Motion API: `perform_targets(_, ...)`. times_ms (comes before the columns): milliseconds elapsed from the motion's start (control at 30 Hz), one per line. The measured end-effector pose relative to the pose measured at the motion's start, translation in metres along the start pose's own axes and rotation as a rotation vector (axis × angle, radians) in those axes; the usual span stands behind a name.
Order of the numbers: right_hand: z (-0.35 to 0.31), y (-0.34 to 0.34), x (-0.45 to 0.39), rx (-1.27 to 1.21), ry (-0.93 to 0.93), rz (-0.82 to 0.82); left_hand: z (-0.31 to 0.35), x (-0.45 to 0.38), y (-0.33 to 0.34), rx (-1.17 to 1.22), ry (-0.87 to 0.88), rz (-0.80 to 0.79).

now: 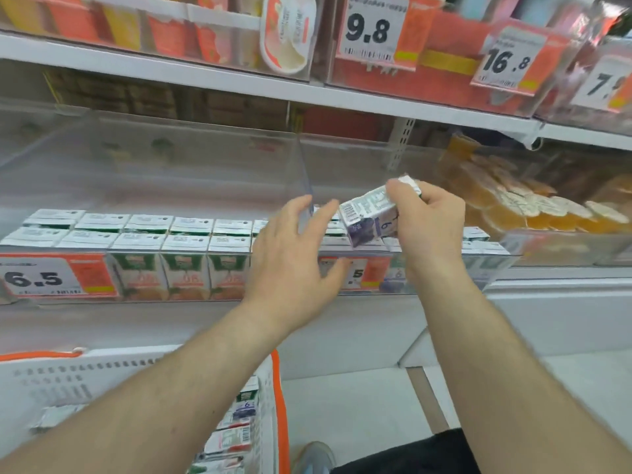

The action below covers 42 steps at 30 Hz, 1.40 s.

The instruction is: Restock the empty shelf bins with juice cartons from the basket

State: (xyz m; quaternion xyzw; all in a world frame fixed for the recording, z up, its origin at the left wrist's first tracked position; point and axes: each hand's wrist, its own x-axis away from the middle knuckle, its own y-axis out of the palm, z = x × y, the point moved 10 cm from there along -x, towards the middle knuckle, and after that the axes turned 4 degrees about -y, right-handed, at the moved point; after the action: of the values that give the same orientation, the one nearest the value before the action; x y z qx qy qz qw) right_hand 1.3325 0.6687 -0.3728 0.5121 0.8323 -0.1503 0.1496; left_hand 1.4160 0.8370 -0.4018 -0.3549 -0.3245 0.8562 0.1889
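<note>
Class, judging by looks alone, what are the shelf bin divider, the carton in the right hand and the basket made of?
Clear upright bin divider: transparent glossy plastic, probably acrylic; shelf shows through.
Small purple-and-white juice carton: seemingly coated printed paperboard, with folded seams.
White perforated basket with orange rim: matt moulded plastic, with slotted holes.

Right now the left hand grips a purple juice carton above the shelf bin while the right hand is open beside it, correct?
Not quite: the hands are swapped. In the head view the right hand grips the purple juice carton above the shelf bin, while the left hand is open beside it.
</note>
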Motion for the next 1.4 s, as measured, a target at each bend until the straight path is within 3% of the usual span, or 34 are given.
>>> perform_targets(100, 0.000, -0.034, -0.033, 0.114, -0.079, 0.160, -0.004, 0.001, 0.017, -0.239, -0.027, -0.022)
perform_targets(200, 0.005, -0.049, -0.054, 0.338, -0.107, 0.266, -0.008, 0.005, 0.021, -0.209, -0.046, 0.043)
perform_targets(367, 0.028, -0.031, -0.067, 0.622, -0.119, 0.134, -0.013, 0.006, 0.021, -0.125, -0.062, 0.131)
perform_targets(633, 0.037, -0.033, -0.075, 0.632, -0.076, 0.150, -0.014, 0.007, 0.022, -0.084, -0.074, 0.115)
perform_targets(967, 0.085, 0.001, -0.082, 1.087, 0.161, -0.321, -0.014, 0.006, 0.023, -0.049, -0.079, 0.108)
perform_targets(1233, 0.086, 0.036, -0.089, 1.208, 0.305, -0.636, -0.016, 0.005, 0.025, -0.015, -0.115, 0.084)
perform_targets(1333, 0.076, 0.075, -0.085, 1.119, 0.222, -0.767, -0.015, 0.005, 0.024, -0.016, -0.119, 0.088)
perform_targets(1400, 0.084, 0.087, -0.073, 1.075, 0.307, -0.883, -0.016, 0.005, 0.023, -0.009, -0.125, 0.080)
